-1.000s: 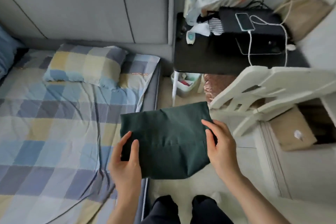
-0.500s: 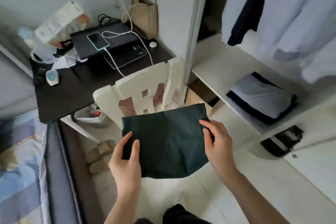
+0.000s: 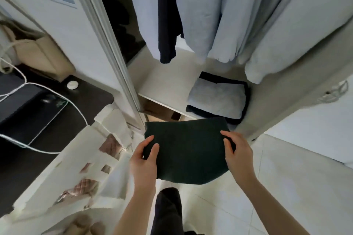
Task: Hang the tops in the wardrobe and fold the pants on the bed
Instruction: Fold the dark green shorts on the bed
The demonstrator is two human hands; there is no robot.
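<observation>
The folded dark green pants (image 3: pixel 188 149) are being carried flat between both hands, just in front of the open wardrobe (image 3: pixel 166 80), probably so the fold does not fall open. The left hand (image 3: pixel 144 160) is gripping the left edge, thumb on top and fingers hidden beneath. To its left, a white chair (image 3: pixel 107 133) is standing beside a dark desk (image 3: pixel 23 112). The right hand (image 3: pixel 238 153) is pinching the right edge likewise. Beyond it, a folded pale and dark stack (image 3: pixel 217 99) is lying on the shelf (image 3: pixel 162 82), with pale tops (image 3: pixel 214 11) hanging above, so the pants are likely heading there.
</observation>
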